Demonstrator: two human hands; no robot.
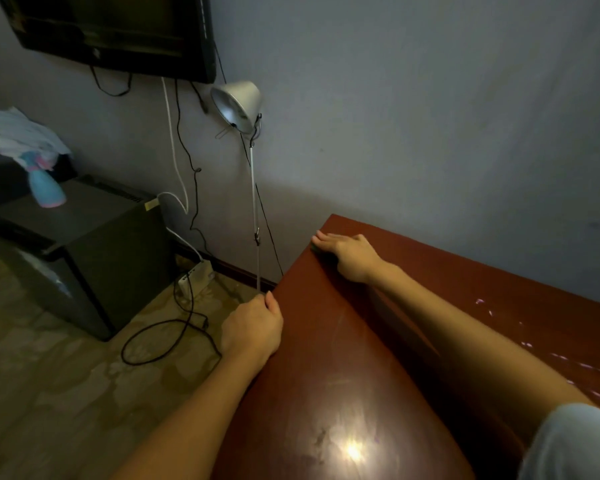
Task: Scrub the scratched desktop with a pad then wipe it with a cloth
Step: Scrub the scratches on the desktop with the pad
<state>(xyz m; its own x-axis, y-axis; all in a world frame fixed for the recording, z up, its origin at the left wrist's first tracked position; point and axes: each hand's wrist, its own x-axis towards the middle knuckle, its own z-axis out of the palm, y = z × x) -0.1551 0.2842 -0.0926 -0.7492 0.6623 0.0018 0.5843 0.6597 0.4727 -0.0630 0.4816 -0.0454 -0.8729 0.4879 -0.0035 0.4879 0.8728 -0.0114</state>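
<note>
Worktop: glossy red-brown wooden worktop fills the lower right, against the grey wall, faint scratches and a glare spot on it.
Right hand: right hand lies flat on its far left corner, fingers straight and together (can't tell if anything's under them).
Left hand: left hand at the worktop's left edge, fingers curled round the thin white lamp pole.
Cloth: crumpled white cloth sits well apart on the left, just behind a blue and pink spray bottle on the dark cabinet.
</note>
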